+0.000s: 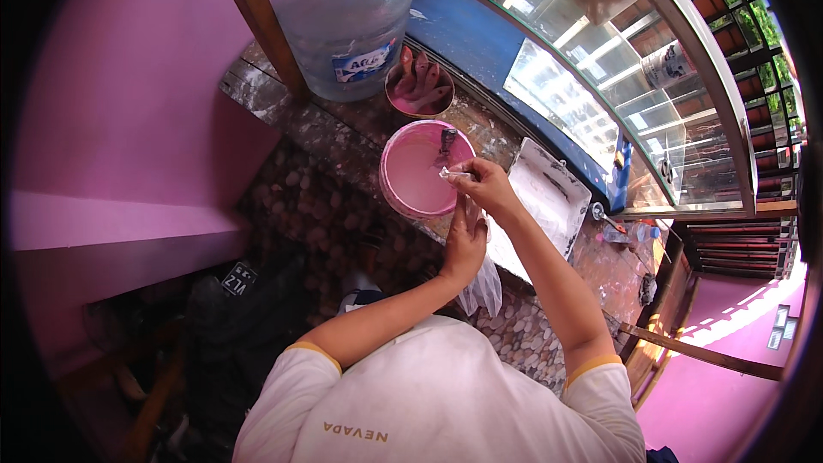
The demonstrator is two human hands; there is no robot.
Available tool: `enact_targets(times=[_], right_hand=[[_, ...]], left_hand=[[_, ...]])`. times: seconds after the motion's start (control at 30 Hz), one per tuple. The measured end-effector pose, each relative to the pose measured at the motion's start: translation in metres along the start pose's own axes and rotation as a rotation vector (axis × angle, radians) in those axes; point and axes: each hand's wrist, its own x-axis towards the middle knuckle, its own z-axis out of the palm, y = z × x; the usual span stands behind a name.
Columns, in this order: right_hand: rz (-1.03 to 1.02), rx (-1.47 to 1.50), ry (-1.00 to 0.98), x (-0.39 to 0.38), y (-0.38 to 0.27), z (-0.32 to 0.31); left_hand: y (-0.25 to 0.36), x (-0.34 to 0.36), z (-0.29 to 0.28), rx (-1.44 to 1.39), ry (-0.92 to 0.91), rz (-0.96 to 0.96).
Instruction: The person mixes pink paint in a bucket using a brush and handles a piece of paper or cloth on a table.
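My right hand (487,186) is closed in a pinch on the whitish, crumpled end of a clear plastic bag (485,285), at the right rim of a pink bucket (385,180). Just below it my left hand (465,245) is wrapped round the bag, whose lower part hangs down past my wrist. Pale pink paint (417,173) partly fills the bucket. A paintbrush (447,142) with a dark handle leans inside against the far right wall. To the right of my hands lies a white-smeared paint tray (549,197), partly covered by my right forearm.
The bucket stands on a worn wooden bench (347,130). Behind it are a bowl (403,106) of pinkish pieces and a large blue water jug (341,21). A glass display case (617,77) rises along the far right. Small bottles (639,232) lie right of the tray.
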Motion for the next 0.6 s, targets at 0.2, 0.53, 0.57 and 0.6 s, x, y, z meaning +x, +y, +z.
enact_targets(times=[0.2,0.53,0.57,0.6], right_hand=[[-0.024,0.228,-0.004,-0.013,-0.006,-0.006],[-0.193,0.565,0.334,-0.066,-0.001,-0.076],[-0.190,0.566,0.373,-0.074,0.001,-0.089],[-0.185,0.567,0.413,-0.082,0.004,-0.103]], left_hand=[[-0.014,-0.004,0.004,0.091,0.003,0.064],[0.000,-0.003,0.042,0.248,-0.236,0.332],[0.003,-0.003,0.051,0.180,-0.284,0.266],[0.009,-0.002,0.061,0.112,-0.332,0.198]])
